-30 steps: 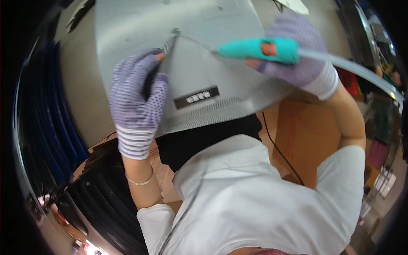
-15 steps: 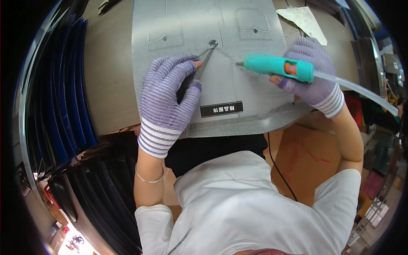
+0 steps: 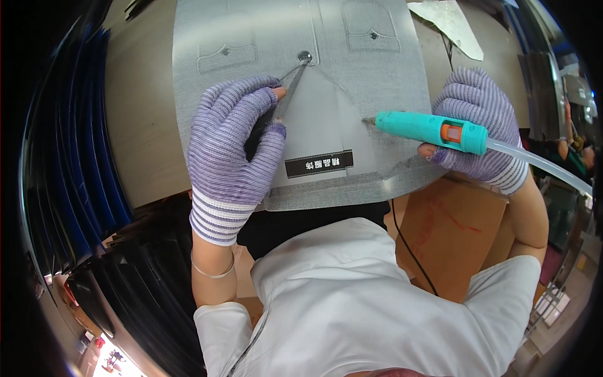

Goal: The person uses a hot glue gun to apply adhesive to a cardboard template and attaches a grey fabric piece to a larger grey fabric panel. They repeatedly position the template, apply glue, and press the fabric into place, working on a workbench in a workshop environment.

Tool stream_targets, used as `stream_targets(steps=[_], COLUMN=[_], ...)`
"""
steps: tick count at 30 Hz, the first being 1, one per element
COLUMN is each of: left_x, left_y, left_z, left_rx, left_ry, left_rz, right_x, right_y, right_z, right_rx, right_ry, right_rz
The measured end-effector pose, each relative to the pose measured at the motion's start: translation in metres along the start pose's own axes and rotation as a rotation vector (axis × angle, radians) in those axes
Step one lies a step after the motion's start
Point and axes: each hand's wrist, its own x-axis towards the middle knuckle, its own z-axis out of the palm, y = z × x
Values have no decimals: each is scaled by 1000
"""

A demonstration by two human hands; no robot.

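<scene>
Tabletop (image 3: 138, 125): plain, grey-beige; bare surface visible on both sides of the work.
Grey printed sheet (image 3: 326, 116): laid on the middle; jacket-like print with two pockets and a dark button; near edge appears to extend past the front edge.
White scrap (image 3: 449, 26): at far right, irregular outline, just beside the sheet's edge.
Dark cord (image 3: 448, 49): short length showing from under the scrap.
Dark item (image 3: 135, 7): at far left, small; kind not determinable.
Blue sheets (image 3: 72, 144): along left side; whether they rest on the surface, cannot tell.
</scene>
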Motion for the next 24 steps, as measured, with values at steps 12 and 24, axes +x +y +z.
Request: stream_targets(steps=[12,24], left_x=[-2,1], left_y=[-1,2], left_z=[2,2], left_rx=[-23,45], left_ry=[-5,-34], left_rz=[-36,-25], right_x=[-5,3], right_y=[-7,13], right_z=[-23,-6], right_rx=[122,343], right_ry=[-490,33], right_rz=[272,183])
